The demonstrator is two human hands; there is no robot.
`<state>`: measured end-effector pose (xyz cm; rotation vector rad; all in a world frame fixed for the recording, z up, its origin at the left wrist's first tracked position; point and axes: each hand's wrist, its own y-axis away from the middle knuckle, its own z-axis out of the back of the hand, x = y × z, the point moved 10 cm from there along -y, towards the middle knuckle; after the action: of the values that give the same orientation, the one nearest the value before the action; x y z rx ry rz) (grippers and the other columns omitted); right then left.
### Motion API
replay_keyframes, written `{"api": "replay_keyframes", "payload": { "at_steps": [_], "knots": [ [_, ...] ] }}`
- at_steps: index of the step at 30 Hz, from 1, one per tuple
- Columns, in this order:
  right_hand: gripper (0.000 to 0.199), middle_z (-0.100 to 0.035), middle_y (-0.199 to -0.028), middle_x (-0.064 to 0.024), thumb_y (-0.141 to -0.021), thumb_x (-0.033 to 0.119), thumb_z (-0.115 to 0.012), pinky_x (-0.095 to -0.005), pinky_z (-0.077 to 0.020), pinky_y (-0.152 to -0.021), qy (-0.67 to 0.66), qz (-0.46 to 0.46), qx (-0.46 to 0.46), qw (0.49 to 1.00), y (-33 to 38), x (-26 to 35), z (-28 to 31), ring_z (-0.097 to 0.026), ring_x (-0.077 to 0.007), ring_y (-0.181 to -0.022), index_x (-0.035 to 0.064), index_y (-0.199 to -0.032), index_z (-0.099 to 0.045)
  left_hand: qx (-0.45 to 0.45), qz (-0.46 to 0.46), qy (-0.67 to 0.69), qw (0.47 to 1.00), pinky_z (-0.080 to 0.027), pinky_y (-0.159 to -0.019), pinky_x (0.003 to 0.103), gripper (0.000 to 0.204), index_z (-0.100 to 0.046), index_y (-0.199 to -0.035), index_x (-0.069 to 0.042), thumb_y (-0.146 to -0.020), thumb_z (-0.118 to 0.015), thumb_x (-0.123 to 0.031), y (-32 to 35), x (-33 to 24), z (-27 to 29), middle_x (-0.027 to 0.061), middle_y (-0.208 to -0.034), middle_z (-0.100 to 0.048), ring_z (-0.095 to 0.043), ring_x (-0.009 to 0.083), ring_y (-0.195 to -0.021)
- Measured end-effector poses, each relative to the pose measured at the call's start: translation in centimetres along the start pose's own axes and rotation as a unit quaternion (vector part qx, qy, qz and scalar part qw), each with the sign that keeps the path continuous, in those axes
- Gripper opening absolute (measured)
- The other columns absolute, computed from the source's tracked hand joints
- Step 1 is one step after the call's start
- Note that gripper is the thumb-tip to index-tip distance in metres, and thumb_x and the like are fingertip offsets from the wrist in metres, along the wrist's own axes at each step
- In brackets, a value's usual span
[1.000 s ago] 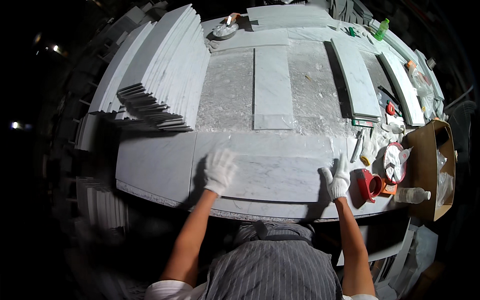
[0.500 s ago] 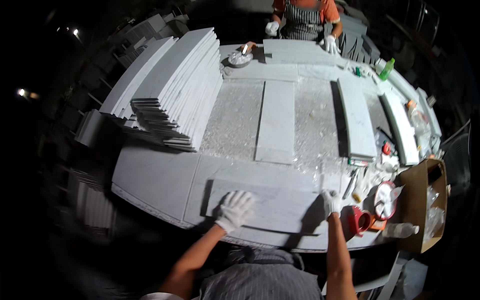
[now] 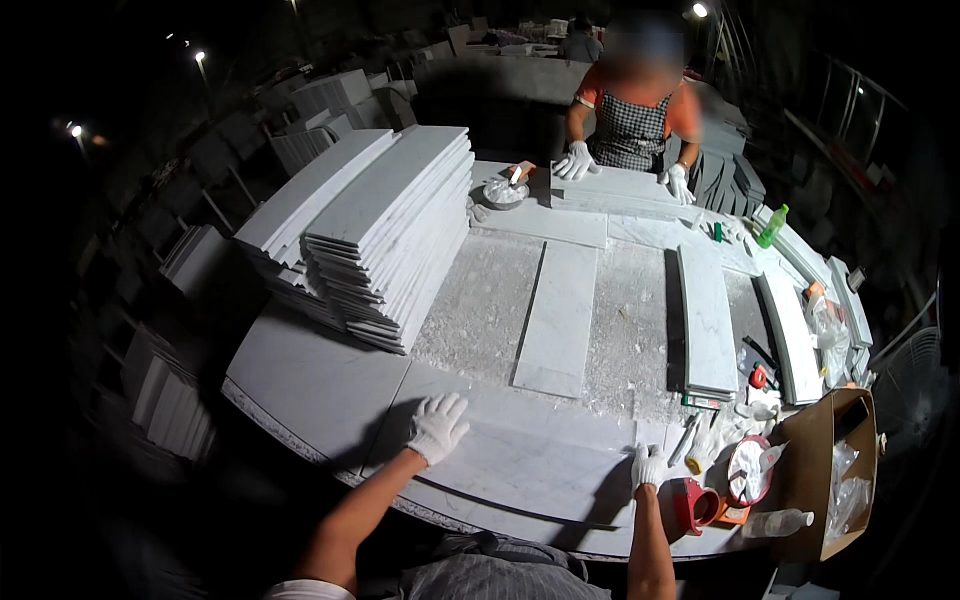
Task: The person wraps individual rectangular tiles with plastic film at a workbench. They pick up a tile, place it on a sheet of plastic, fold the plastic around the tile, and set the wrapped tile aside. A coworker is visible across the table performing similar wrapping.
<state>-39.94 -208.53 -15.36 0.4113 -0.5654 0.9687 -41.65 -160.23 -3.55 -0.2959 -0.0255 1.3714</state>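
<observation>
A long white marble slab (image 3: 540,462) with faint grey veins lies flat on the worktable in front of me. My left hand (image 3: 437,428), in a white knit glove, rests open near its left end, palm down with fingers spread. At the slab's right end my gloved right hand (image 3: 649,467) has its fingers bent over the edge, gripping it. Right beside that hand lies a red ring-shaped holder (image 3: 697,505). Across the table a co-worker's gloved hands (image 3: 577,161) rest on another slab (image 3: 620,187).
Tall stacks of slabs (image 3: 385,215) stand at left. Farther in lie a middle slab (image 3: 562,310) and two right-hand slabs (image 3: 708,320). At right are a plate of white paste (image 3: 750,470), a clear bottle (image 3: 778,523), a cardboard box (image 3: 805,490) and a green bottle (image 3: 771,228).
My view has tilted up, showing more of the co-worker. My left hand has slid leftward to the slab's end. The co-worker's hands now both rest on their slab.
</observation>
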Motion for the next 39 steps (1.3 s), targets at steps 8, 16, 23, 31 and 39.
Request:
{"api": "replay_keyframes", "payload": {
  "at_steps": [8, 16, 23, 31, 39],
  "knots": [
    [0.035, -0.064, -0.085, -0.0267, -0.095, 0.032, -0.052, -0.0515, -0.0466, -0.073, 0.047, 0.011, -0.042, 0.998, 1.4, 2.2, -0.1, -0.061, -0.0449, -0.082, -0.0012, -0.091, -0.062, -0.185, -0.037, -0.097, 0.977, -0.033, -0.106, 0.048, 0.049, -0.056, -0.132, -0.013, -0.089, -0.058, -0.036, -12.8, 2.0, 19.6, 0.0089, -0.141, -0.048, -0.044, 0.031, -0.126],
    [0.026, -0.06, -0.082, -0.0218, -0.093, 0.024, -0.056, -0.0473, -0.0461, -0.07, 0.049, -0.019, -0.085, 0.995, 0.8, -0.1, -0.6, -0.06, -0.0393, -0.078, -0.0002, -0.086, -0.06, -0.105, 0.121, -0.176, 0.971, -0.031, -0.107, 0.05, 0.042, -0.054, -0.127, -0.019, -0.091, -0.05, -0.04, -23.9, 14.9, 25.6, 0.0085, -0.135, -0.05, -0.043, 0.0303, -0.127],
    [0.036, -0.061, -0.087, -0.0258, -0.098, 0.029, -0.049, -0.0488, -0.045, -0.073, 0.1, 0.02, -0.097, 0.99, 2.0, 3.6, 0.7, -0.059, -0.0426, -0.083, -0.0044, -0.092, -0.061, -0.072, 0.353, -0.148, 0.921, -0.037, -0.103, 0.05, 0.055, -0.054, -0.126, -0.017, -0.089, -0.044, -0.055, -26.5, 32.2, 24.1, 0.0134, -0.133, -0.053, -0.05, 0.0349, -0.119],
    [0.035, -0.059, -0.085, -0.0245, -0.098, 0.028, -0.048, -0.049, -0.0436, -0.078, 0.098, -0.008, -0.066, 0.993, 1.2, 1.6, -0.6, -0.058, -0.042, -0.084, -0.0046, -0.088, -0.06, -0.14, 0.358, -0.16, 0.909, -0.041, -0.095, 0.051, 0.045, -0.066, -0.108, -0.018, -0.087, -0.046, -0.053, -28.2, 33.1, 25.5, 0.0186, -0.111, -0.065, -0.056, 0.0362, -0.112],
    [0.037, -0.059, -0.094, -0.0268, -0.098, 0.031, -0.047, -0.0494, -0.0447, -0.077, 0.145, -0.06, -0.043, 0.987, 0.9, 1.4, -0.5, -0.058, -0.0433, -0.088, -0.0027, -0.089, -0.06, -0.061, 0.337, -0.151, 0.927, -0.039, -0.1, 0.054, 0.065, -0.063, -0.114, -0.005, -0.086, -0.052, -0.062, -30.3, 27.0, 24.4, 0.0256, -0.126, -0.056, -0.05, 0.0415, -0.119]
  ]
}}
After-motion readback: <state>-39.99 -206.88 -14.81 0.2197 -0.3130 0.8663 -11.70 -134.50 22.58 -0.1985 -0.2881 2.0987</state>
